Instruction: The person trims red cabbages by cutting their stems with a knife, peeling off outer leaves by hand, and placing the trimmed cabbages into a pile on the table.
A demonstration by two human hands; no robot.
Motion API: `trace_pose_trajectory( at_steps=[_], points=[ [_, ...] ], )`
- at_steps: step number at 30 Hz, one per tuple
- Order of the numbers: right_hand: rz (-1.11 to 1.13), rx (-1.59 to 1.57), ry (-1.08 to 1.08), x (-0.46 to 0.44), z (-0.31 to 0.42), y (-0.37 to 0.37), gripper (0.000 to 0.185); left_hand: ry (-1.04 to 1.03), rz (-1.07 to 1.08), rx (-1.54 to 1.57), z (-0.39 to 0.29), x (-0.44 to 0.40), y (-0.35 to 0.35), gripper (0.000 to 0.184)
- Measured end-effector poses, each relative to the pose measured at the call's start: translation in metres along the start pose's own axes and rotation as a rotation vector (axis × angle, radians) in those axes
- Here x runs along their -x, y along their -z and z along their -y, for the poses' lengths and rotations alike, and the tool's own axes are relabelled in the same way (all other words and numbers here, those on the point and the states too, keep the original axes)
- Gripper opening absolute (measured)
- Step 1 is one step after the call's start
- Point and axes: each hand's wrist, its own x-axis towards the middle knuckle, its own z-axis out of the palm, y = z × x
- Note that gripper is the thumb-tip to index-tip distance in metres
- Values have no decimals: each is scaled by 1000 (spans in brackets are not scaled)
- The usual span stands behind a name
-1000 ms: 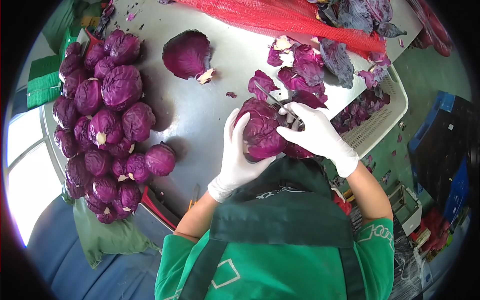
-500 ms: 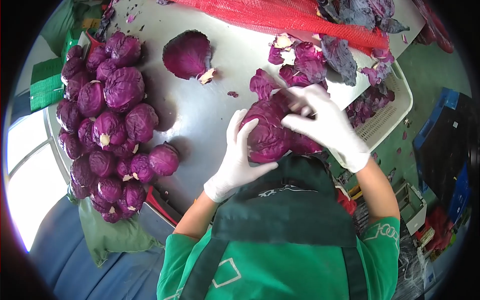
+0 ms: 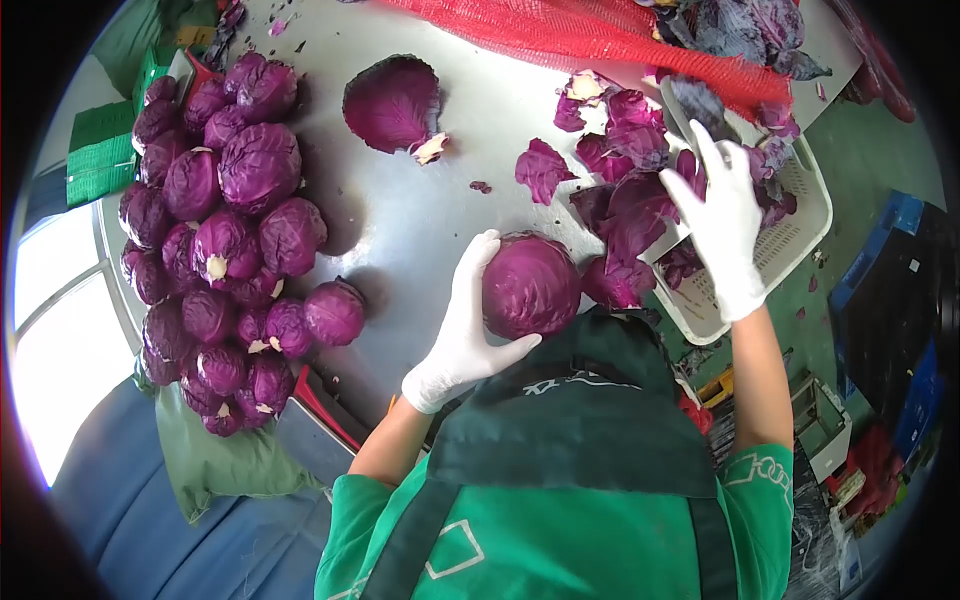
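Note:
My left hand (image 3: 462,330) is cupped round the near-left side of a peeled red cabbage (image 3: 532,284), which rests on the metal table. The cabbage looks round, smooth and glossy. Further right, my right hand (image 3: 722,205) is over loose leaves and the edge of a white basket. A grey knife blade (image 3: 676,108) sticks out past its fingers; the handle is hidden in the hand. Between the hands lie loose purple cabbage leaves (image 3: 635,215), and a single torn leaf (image 3: 543,170) sits just beyond the cabbage.
A pile of red cabbages (image 3: 255,165) covers the table's left side. One large leaf with a cut stem (image 3: 395,105) lies on the metal table (image 3: 440,215). Red mesh netting (image 3: 590,40) crosses the far edge. The white basket (image 3: 815,200) at right holds leaf scraps.
Outer leaves have come off the cabbage and now lie to its right. My right hand has moved right and away from the cabbage, while my left hand has stayed against it.

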Motion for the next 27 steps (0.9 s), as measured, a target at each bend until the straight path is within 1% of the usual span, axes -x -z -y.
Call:
trace_pose_trajectory(
  at_steps=[1, 2, 3, 4, 5, 6, 7, 8, 9, 10, 11, 13, 14, 15, 17, 18, 19, 21, 22, 24, 27],
  points=[
    [-32, -61, 80, 8, 17, 3, 48, 30, -4, 10, -1, 3, 2, 108],
    [120, -395, 86, 28, 20, -15, 52, 56, -9, 21, -4, 6, 6, 107],
    [513, -575, -88, 34, 45, 2, 57, 84, -14, 34, -5, 10, 8, 106],
    [632, -778, -142, 47, 60, -4, 60, 98, -40, 77, 5, 17, 5, 107],
    [731, -838, -125, 60, 69, -12, 63, 161, -77, 129, 6, 21, 2, 109],
    [836, -945, -200, 75, 74, -31, 69, 229, -117, 178, 6, 27, 1, 111],
    [829, -1022, -145, 82, 83, -33, 73, 295, -159, 226, 6, 32, 0, 113],
    [879, -980, -116, 85, 90, -30, 73, 404, -182, 329, 13, 37, -2, 120],
    [928, -935, -89, 84, 96, -25, 73, 493, -276, 542, 15, 39, -4, 116],
    [918, -975, -63, 86, 98, -28, 66, 525, -267, 651, 15, 41, 0, 113],
    [927, -1046, -108, 86, 98, -33, 64, 554, -256, 761, 16, 42, 5, 111],
    [949, -1178, -193, 84, 92, -48, 61, 513, -302, 913, 31, 52, 2, 109],
    [868, -1168, -194, 85, 91, -54, 57, 480, -320, 986, 40, 52, 2, 108],
    [848, -1143, -183, 81, 90, -54, 56, 428, -302, 1022, 40, 48, 3, 109],
    [873, -1210, -190, 73, 87, -50, 50, 331, -267, 1095, 37, 43, 2, 112],
    [973, -1202, -275, 64, 86, -41, 48, 298, -276, 1006, 35, 38, 2, 117],
    [1072, -1188, -358, 54, 86, -30, 46, 250, -252, 856, 33, 33, 5, 119],
    [978, -1208, -363, 47, 87, -26, 43, 156, -209, 556, 28, 24, 10, 121],
    [956, -1205, -328, 45, 85, -27, 40, 108, -191, 484, 24, 19, 11, 123],
    [947, -1246, -364, 42, 82, -28, 35, 60, -161, 417, 17, 14, 14, 121],
    [979, -1368, -561, 41, 79, -29, 29, -7, -126, 324, 11, 12, 14, 119]
  ],
)
